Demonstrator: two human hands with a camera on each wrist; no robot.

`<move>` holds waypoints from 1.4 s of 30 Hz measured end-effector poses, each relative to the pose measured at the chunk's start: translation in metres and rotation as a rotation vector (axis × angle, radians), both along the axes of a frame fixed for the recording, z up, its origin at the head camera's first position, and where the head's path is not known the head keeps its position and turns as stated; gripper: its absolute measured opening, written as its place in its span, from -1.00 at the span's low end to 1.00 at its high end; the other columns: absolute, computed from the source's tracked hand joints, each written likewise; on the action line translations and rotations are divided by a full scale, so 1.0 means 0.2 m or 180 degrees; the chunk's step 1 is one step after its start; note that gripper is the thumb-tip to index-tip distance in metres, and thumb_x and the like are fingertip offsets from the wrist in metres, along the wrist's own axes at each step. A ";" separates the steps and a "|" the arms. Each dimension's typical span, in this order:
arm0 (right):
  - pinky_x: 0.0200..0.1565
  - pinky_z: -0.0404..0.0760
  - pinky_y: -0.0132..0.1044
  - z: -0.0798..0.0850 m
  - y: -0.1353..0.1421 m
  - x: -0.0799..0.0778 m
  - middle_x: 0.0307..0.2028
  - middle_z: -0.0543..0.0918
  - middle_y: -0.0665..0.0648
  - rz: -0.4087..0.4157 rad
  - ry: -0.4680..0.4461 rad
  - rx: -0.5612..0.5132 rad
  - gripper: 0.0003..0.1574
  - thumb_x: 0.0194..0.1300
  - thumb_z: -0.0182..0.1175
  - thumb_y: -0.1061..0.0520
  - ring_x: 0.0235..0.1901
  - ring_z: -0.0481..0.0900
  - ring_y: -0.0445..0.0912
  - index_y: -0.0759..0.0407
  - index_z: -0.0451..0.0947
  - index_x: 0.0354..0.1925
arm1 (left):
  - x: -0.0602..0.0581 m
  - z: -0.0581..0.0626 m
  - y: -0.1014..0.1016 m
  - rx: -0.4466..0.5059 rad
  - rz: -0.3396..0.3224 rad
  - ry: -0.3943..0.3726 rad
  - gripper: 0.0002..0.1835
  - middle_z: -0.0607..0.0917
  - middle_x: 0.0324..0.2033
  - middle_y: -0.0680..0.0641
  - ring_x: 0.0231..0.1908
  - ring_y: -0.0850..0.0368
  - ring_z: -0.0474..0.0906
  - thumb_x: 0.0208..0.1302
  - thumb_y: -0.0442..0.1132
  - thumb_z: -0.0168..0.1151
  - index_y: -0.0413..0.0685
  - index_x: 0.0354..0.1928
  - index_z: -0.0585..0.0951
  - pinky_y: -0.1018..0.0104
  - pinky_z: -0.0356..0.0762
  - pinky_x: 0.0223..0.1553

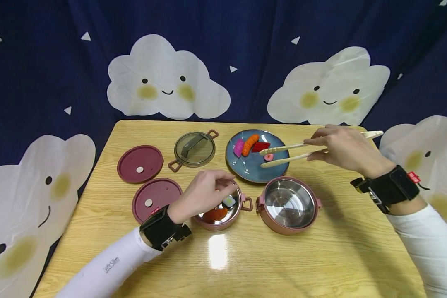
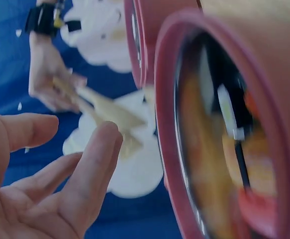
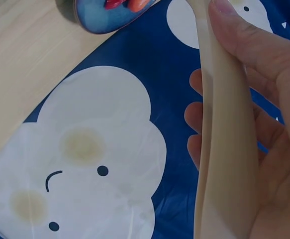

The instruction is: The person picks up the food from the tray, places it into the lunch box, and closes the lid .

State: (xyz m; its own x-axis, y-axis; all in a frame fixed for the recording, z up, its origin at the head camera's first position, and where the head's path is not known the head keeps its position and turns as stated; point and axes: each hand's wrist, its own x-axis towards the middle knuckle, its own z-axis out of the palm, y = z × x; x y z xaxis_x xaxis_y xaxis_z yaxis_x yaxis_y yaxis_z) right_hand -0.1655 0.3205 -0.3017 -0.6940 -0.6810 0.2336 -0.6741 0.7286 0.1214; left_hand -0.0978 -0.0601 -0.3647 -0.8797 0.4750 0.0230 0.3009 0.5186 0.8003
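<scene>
Head view: the right hand (image 1: 340,148) grips the tongs (image 1: 279,148) around mid-length, probably for control, tips parted above the blue plate (image 1: 254,174); the left hand (image 1: 207,190), loosely spread, holding nothing, hovers over the food-filled pot (image 1: 217,227), perhaps leaving the tongs room

Navy curtain (image 1: 253,25) behind wooden table (image 1: 275,265)

Glare is whitening the table (image 1: 253,256) at six o'clock, shadow dimming four; the left-wrist view is blurring the pot (image 2: 165,99).
</scene>
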 end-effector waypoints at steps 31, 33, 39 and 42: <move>-0.24 0.71 0.05 0.01 -0.01 -0.20 -0.11 0.82 0.18 -0.0171 -0.0286 0.0112 -0.46 0.09 0.63 -0.01 -0.16 0.74 0.08 0.16 0.82 0.03 | -0.07 -0.14 0.48 -0.0434 -0.0147 -0.0671 -0.61 0.81 -0.27 -0.12 -0.54 0.24 0.48 0.39 -0.16 0.43 -0.24 0.14 0.72 0.46 0.33 -0.44; -0.23 0.71 0.05 0.02 -0.02 -0.21 -0.10 0.82 0.18 -0.0175 -0.0309 0.0135 -0.46 0.11 0.62 0.00 -0.15 0.74 0.09 0.16 0.81 0.04 | -0.07 -0.14 0.49 -0.0420 -0.0113 -0.0677 -0.64 0.74 -0.44 -0.06 -0.57 0.28 0.45 0.37 -0.23 0.44 -0.25 0.12 0.72 0.48 0.32 -0.46; -0.36 0.61 -0.11 0.00 -0.06 -0.27 -0.18 0.82 0.13 -0.0095 -0.0111 0.0253 -0.46 0.06 0.64 0.00 -0.27 0.67 0.04 0.12 0.82 0.03 | -0.07 -0.15 0.50 -0.0262 -0.0016 -0.0811 -0.66 0.74 -0.46 -0.02 -0.62 0.30 0.55 0.35 -0.33 0.43 -0.27 0.13 0.71 0.52 0.39 -0.49; -0.34 0.61 -0.08 -0.01 -0.08 -0.32 -0.20 0.80 0.12 -0.0007 0.0019 0.0277 -0.45 0.05 0.64 0.00 -0.28 0.67 0.05 0.13 0.82 0.02 | -0.07 -0.15 0.50 -0.0193 0.0003 -0.0877 -0.65 0.80 -0.43 -0.10 -0.65 0.30 0.58 0.35 -0.35 0.42 -0.29 0.14 0.70 0.52 0.40 -0.56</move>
State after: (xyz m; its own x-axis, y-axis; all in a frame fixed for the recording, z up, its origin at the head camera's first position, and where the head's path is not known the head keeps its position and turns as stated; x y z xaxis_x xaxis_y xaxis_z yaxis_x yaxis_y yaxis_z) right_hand -0.2296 0.3041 -0.3028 -0.6943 -0.6974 0.1779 -0.6716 0.7166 0.1883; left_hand -0.1112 0.0390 -0.3951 -0.8493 0.4673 -0.2456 0.0757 0.5682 0.8194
